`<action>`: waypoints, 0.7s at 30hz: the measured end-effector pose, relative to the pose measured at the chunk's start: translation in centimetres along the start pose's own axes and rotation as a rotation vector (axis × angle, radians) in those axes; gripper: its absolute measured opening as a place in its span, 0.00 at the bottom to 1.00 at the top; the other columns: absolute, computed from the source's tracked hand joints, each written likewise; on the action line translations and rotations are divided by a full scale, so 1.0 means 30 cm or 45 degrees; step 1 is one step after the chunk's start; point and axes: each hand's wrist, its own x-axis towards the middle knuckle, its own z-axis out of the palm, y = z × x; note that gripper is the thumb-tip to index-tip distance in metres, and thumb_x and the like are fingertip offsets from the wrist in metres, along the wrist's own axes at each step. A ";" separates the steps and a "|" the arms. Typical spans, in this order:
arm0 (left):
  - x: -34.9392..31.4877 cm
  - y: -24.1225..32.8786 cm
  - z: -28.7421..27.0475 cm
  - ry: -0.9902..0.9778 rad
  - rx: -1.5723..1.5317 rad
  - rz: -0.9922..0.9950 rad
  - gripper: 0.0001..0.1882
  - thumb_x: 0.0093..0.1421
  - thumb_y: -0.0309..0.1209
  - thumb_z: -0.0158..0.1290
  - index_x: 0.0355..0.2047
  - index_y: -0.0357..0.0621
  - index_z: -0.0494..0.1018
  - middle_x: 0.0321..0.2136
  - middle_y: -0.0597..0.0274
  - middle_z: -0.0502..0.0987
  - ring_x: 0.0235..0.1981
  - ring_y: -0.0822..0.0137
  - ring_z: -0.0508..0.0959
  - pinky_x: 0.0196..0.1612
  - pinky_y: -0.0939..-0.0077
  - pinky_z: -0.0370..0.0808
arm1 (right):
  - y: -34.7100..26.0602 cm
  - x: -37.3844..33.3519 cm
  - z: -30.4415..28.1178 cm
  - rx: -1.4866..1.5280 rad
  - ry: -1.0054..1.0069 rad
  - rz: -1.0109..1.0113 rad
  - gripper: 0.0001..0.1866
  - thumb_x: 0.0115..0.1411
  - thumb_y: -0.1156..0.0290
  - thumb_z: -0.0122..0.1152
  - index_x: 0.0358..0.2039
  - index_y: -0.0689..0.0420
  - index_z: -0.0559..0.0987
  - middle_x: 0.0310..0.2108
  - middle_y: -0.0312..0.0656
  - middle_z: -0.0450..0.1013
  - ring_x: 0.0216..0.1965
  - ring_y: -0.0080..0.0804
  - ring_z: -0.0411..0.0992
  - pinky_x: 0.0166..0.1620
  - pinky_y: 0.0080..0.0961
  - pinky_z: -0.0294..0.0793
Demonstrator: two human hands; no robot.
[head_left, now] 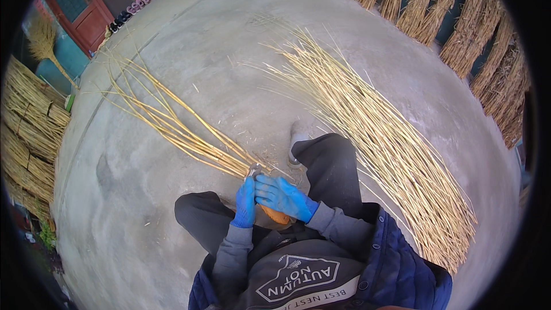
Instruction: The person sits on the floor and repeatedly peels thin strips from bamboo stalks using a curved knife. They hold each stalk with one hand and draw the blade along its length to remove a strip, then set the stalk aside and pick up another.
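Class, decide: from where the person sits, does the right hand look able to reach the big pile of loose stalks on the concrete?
Probably yes: the right hand now grips the bound bundle, but the loose stalk pile lies just beyond the right knee with nothing between.

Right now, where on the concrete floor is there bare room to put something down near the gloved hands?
Bare concrete floor lies left of the thin bundle of yellow stalks, and between it and the wide spread of pale straw stalks. It is crowded at the blue-gloved left hand and right hand.
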 end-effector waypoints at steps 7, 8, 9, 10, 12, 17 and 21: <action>-0.015 -0.104 -0.027 0.078 0.380 0.277 0.24 0.74 0.47 0.47 0.52 0.37 0.76 0.43 0.60 0.80 0.41 0.71 0.79 0.44 0.77 0.77 | 0.089 -0.006 -0.061 -0.017 -0.101 0.042 0.31 0.74 0.52 0.49 0.70 0.56 0.61 0.70 0.44 0.61 0.69 0.40 0.60 0.71 0.41 0.58; -0.010 -0.107 -0.033 0.130 0.456 0.278 0.22 0.73 0.45 0.48 0.48 0.37 0.77 0.39 0.61 0.80 0.39 0.72 0.79 0.42 0.78 0.77 | 0.106 0.002 -0.071 -0.052 -0.048 0.038 0.29 0.73 0.54 0.51 0.69 0.55 0.63 0.68 0.43 0.62 0.68 0.39 0.61 0.71 0.41 0.59; -0.003 -0.110 -0.038 0.180 0.561 0.264 0.20 0.73 0.44 0.50 0.44 0.37 0.79 0.36 0.62 0.80 0.36 0.73 0.78 0.40 0.78 0.77 | 0.123 0.013 -0.081 -0.033 -0.018 0.032 0.27 0.73 0.55 0.53 0.67 0.54 0.65 0.67 0.43 0.64 0.68 0.38 0.62 0.70 0.40 0.60; 0.004 -0.114 -0.042 0.262 0.650 0.190 0.19 0.72 0.43 0.51 0.40 0.37 0.80 0.32 0.64 0.81 0.33 0.73 0.78 0.38 0.78 0.77 | 0.136 0.023 -0.093 0.022 0.074 0.079 0.25 0.72 0.57 0.55 0.65 0.53 0.68 0.66 0.42 0.65 0.67 0.37 0.63 0.69 0.40 0.61; 0.020 -0.131 -0.049 0.242 0.475 0.225 0.17 0.71 0.39 0.53 0.35 0.36 0.81 0.28 0.66 0.80 0.30 0.75 0.77 0.35 0.79 0.75 | 0.155 0.039 -0.115 0.064 0.046 0.047 0.22 0.71 0.59 0.56 0.62 0.52 0.70 0.64 0.42 0.67 0.65 0.38 0.65 0.68 0.40 0.63; 0.073 -0.214 -0.060 0.332 0.453 0.423 0.23 0.65 0.43 0.62 0.24 0.34 0.74 0.18 0.63 0.74 0.22 0.71 0.73 0.25 0.67 0.71 | 0.162 0.041 -0.140 0.137 0.093 0.087 0.19 0.71 0.61 0.56 0.59 0.51 0.72 0.60 0.42 0.70 0.63 0.38 0.66 0.67 0.40 0.64; 0.084 -0.244 -0.071 0.349 0.577 0.375 0.23 0.62 0.43 0.64 0.23 0.34 0.74 0.18 0.61 0.75 0.22 0.73 0.73 0.25 0.68 0.71 | 0.146 0.023 -0.118 0.265 0.088 0.110 0.20 0.71 0.60 0.55 0.60 0.52 0.72 0.62 0.43 0.69 0.64 0.38 0.65 0.68 0.40 0.62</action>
